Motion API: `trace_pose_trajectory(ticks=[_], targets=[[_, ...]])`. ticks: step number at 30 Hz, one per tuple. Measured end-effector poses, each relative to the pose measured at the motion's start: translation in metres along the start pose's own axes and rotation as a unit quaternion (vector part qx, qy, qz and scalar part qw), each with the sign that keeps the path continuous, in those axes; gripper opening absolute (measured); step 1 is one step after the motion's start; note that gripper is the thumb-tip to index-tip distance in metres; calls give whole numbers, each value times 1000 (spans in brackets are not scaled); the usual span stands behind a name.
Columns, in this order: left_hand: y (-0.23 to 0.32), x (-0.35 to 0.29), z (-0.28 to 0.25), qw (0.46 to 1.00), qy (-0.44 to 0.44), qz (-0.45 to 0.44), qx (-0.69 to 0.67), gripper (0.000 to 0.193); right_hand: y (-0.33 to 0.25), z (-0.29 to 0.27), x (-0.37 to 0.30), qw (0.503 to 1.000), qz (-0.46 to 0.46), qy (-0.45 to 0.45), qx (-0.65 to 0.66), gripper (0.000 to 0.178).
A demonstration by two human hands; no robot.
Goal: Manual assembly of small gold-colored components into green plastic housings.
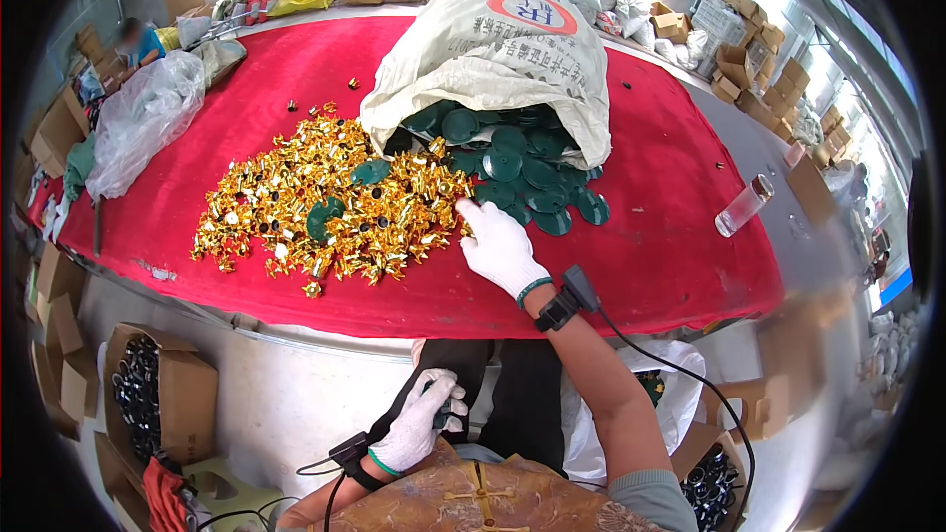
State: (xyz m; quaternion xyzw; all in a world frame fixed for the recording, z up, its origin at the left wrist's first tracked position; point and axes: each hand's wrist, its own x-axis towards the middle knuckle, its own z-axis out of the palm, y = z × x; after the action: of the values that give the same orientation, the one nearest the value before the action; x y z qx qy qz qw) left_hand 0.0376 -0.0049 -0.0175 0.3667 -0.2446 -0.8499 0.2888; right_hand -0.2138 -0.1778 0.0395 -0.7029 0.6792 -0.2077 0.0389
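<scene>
My right hand (500, 246), in a white glove, reaches over the red-covered table. Its index finger and thumb look apart at the right edge of a heap of small shiny gold flower-shaped pieces (286, 187). Just beyond that hand, dark green round discs (540, 173) spill from the mouth of a big white woven sack (473, 49). A green disc (371, 172) and another green piece (323, 220) lie on top of the gold heap. Down at my lap, my left hand (419, 429), also gloved, has its fingers curled round a dark green piece (442, 416), mostly hidden.
A clear glass jar (744, 205) lies tipped near the table's right side. Below the table's left end stands a cardboard box (187, 399) of black round parts; another box (709, 478) is at lower right. A white plastic bag (675, 404) hangs beside my right leg. A person (143, 44) sits far left.
</scene>
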Motion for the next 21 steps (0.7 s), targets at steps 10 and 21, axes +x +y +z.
trace_pose_trajectory(ticks=[10,21], targets=[[3,-2,-6,1000,9,10,-22,24,11,0,-29,991,-125,44,5,30],[0,-3,0,1000,0,-14,-19,25,123,-16,-18,958,74,212,-178,66]])
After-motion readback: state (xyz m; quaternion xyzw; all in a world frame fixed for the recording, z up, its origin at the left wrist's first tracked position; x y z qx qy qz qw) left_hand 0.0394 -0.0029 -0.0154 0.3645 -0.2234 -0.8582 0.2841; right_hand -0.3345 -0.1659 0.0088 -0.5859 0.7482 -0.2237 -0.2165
